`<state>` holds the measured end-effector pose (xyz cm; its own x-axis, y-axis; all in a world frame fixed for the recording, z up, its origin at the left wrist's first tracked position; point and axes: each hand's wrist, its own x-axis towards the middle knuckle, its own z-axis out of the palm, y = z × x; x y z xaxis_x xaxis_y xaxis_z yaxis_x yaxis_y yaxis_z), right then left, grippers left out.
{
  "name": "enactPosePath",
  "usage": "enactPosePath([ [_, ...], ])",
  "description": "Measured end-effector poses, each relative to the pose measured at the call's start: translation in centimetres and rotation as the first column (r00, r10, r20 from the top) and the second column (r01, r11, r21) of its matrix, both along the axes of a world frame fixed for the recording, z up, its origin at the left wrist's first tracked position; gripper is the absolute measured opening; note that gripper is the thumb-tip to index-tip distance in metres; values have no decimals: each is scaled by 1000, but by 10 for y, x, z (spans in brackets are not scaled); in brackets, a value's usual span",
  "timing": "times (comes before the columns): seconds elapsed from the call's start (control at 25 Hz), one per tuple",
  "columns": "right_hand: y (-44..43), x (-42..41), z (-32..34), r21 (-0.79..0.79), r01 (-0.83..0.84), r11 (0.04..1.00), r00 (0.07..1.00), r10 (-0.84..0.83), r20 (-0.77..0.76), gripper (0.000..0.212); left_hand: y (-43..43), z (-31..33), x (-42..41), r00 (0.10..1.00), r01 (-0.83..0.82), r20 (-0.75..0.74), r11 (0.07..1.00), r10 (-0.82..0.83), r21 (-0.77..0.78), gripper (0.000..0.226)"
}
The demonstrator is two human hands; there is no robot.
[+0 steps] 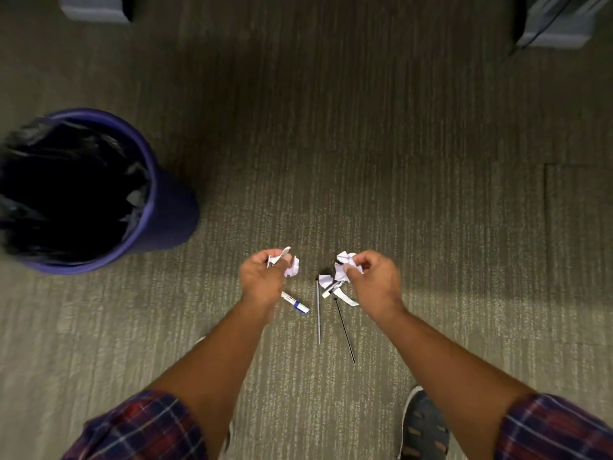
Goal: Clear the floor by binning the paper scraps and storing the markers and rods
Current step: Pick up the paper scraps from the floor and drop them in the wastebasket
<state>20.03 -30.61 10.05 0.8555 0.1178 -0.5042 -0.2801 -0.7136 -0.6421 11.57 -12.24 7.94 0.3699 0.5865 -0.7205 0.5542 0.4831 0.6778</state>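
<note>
A ribbed grey-green carpet [365, 144] filled the whole view. At the left stood a purple bin [166, 214], upright and lined with a black bag [66, 187], with some pale scraps showing against the liner's inner right side. Two grey furniture bases [96, 8] sat at the far edge, one left and one right.

Both bare forearms reached forward from rolled plaid sleeves [139, 426], and a dark shoe [426, 426] showed at the near right.

The left hand [263, 280] was curled shut around crumpled white paper [288, 263], which stuck out past the fingers on the far and right side. The right hand [374, 277] was likewise closed, pinching a second wad of paper [345, 263] at its left, far side.

On the carpet between the hands, a further paper scrap [325, 280] lay loose, just below the right hand's wad and partly over a white marker [333, 287]. A blue-capped marker [295, 303] lay slanted just near of the left hand, partly hidden under the wrist.

Two thin rods lay between the forearms: a grey rod [318, 313] nearly straight toward the viewer, and a black rod [345, 330] angled to the near right. Neither hand touched them.
</note>
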Motion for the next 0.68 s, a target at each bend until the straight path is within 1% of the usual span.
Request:
enactPosePath([
  [0.08,39,-10,22,53,12,999,1000,-11,-27,14,22,28,-14,998,-55,31,998,55,6,9],
  [0.24,122,-31,72,188,-2,982,996,18,-84,10,81,87,-38,994,-99,45,992,96,72,6],
  [0.36,187,-43,105,253,-47,966,996,64,-58,8,133,124,-47,988,-147,53,984,142,105,7],
  [0.44,227,-51,122,292,-76,953,995,90,-37,9,165,144,-52,982,-181,70,976,174,122,9],
  [0.6,306,-66,144,319,-109,942,991,126,-33,5,230,167,-64,966,-256,80,956,246,144,6],
  [0.68,340,-72,149,308,-127,943,989,145,-36,10,260,167,-71,950,-312,52,942,308,124,3],
])
